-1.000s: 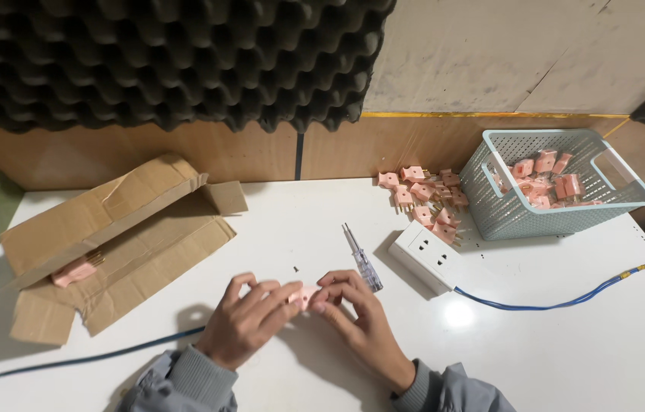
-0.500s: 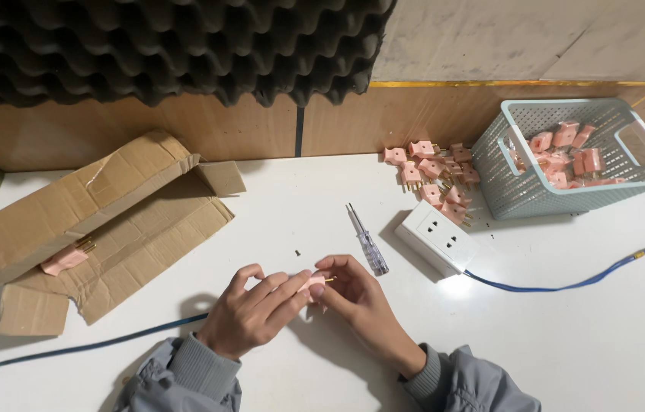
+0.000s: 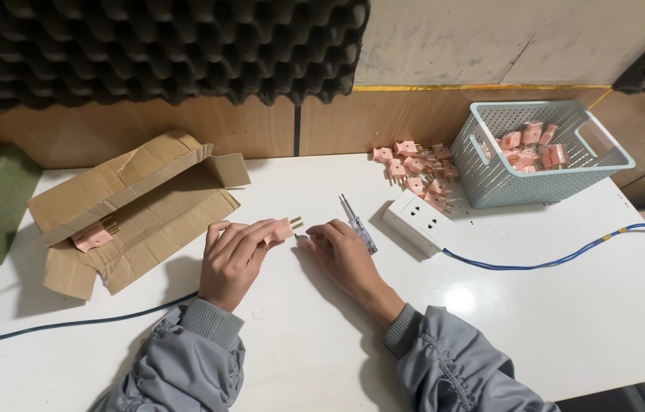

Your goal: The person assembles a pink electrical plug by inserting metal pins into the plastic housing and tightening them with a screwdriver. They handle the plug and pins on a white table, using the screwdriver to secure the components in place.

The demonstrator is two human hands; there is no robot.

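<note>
Your left hand point(image 3: 232, 259) now holds the pink plug point(image 3: 283, 229) alone, fingers clamped along its smooth moulded body with the brass prongs poking out toward the white power strip point(image 3: 417, 221). A moment ago both hands were bunched together over the plug; since then your right hand point(image 3: 341, 255) has come off it and rests flat on the white table point(image 3: 536, 320), its fingers loosely curled and gripping nothing I can make out, though a tiny dark speck near the fingertips could be a screw. That suggests the two-handed fiddling on this plug has paused. The screwdriver point(image 3: 357, 223), slim with a clear handle and metal tip, lies untouched between your right hand and the power strip. Behind the power strip sits a loose heap of pink plugs point(image 3: 414, 172), glossy plastic with short metal pins, and just to the right of the strip stands the pale blue perforated basket point(image 3: 540, 152) holding more of them. Well to the left of the strip, the flattened brown cardboard box point(image 3: 132, 206) carries one further pink plug point(image 3: 94, 235) on its matte, creased flap. The blue cable point(image 3: 551, 263) trails from the strip across the glossy tabletop.
</note>
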